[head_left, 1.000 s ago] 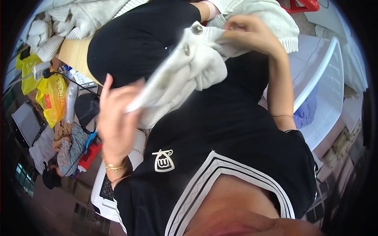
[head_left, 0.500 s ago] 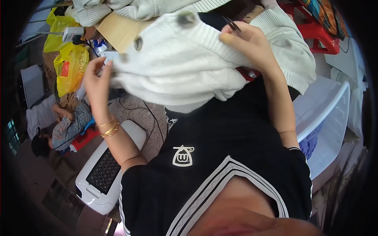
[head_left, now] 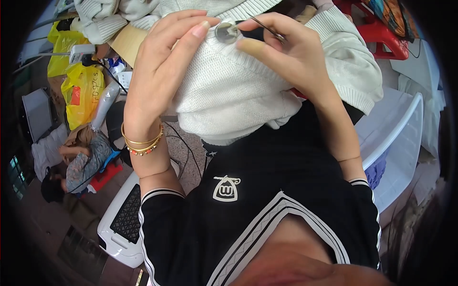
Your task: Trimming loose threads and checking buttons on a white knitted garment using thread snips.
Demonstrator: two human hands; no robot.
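Above the cluttered floor (head_left: 186, 148), both hands now close together, left hand (head_left: 160, 71) gripping the sweater (head_left: 229, 95), right hand (head_left: 281, 52) pinching a needle (head_left: 267, 26).

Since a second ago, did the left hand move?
Yes. The left hand went up to the button on the white sweater, away from the logo on the black shirt, close to the right hand.

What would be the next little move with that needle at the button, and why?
Probably draw the needle on through and away from the button. The right hand pinches the needle right beside the button, while the left hand braces the white knit sweater under it, so the cloth looks steadied for a pull.
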